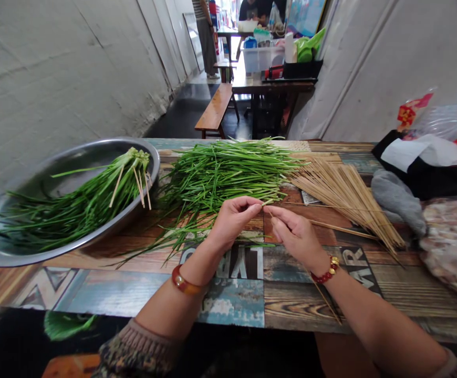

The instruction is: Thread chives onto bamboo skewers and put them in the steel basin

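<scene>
My left hand (233, 219) pinches the pale stem end of some garlic chives (268, 201) in front of the big chive pile (228, 170). Its fingertips nearly meet those of my right hand (297, 235), which grips a thin bamboo skewer (328, 303). The skewer's tip is at the chive stem; whether it has pierced it I cannot tell. Its other end runs back under my right wrist toward the table's front edge. At the left, a steel basin (94, 239) holds chives threaded on skewers (137, 184), their stem ends bunched near the rim.
Loose bamboo skewers (342, 194) fan out right of the chives. Beyond them are a grey cloth-like bundle (396, 197) and a clear bag of garlic-like pieces (455, 241). A green basket (68, 325) sits below the table (134, 289). Farther back stand a bench (216, 107) and people.
</scene>
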{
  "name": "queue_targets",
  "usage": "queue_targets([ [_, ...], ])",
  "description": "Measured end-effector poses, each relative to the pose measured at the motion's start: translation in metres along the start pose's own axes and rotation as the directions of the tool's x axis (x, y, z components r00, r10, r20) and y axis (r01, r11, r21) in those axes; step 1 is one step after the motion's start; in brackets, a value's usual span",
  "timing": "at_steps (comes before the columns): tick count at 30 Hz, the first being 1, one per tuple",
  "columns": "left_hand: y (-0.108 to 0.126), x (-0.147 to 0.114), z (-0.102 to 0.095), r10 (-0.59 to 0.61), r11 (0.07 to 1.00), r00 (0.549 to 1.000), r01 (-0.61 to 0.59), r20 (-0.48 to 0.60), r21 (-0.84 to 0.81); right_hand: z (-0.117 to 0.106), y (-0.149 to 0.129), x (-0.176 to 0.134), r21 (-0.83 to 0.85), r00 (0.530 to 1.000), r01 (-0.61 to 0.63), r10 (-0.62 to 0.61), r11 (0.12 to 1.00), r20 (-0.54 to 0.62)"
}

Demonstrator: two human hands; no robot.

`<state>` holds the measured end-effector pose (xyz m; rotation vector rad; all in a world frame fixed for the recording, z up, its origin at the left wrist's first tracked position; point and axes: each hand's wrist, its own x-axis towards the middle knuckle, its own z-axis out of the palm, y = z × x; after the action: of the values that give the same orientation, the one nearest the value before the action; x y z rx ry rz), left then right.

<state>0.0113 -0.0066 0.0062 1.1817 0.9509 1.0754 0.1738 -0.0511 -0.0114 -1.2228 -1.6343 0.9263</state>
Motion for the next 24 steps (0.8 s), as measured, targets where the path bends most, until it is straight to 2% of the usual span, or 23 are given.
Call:
queue_targets([
  [11,0.0012,-0.0008,-0.0011,0.016,0.999,1.000,-0.017,0.020,0.049,0.0006,0.0027,-0.0020,0.017,0.999,-0.044,0.044,0.999,0.001],
  [24,0.0007,-0.0002,-0.0028,0.050,0.991,0.998,-0.055,0.046,0.124,0.0007,0.0006,-0.0014,0.003,0.999,-0.037,0.038,0.999,-0.024],
])
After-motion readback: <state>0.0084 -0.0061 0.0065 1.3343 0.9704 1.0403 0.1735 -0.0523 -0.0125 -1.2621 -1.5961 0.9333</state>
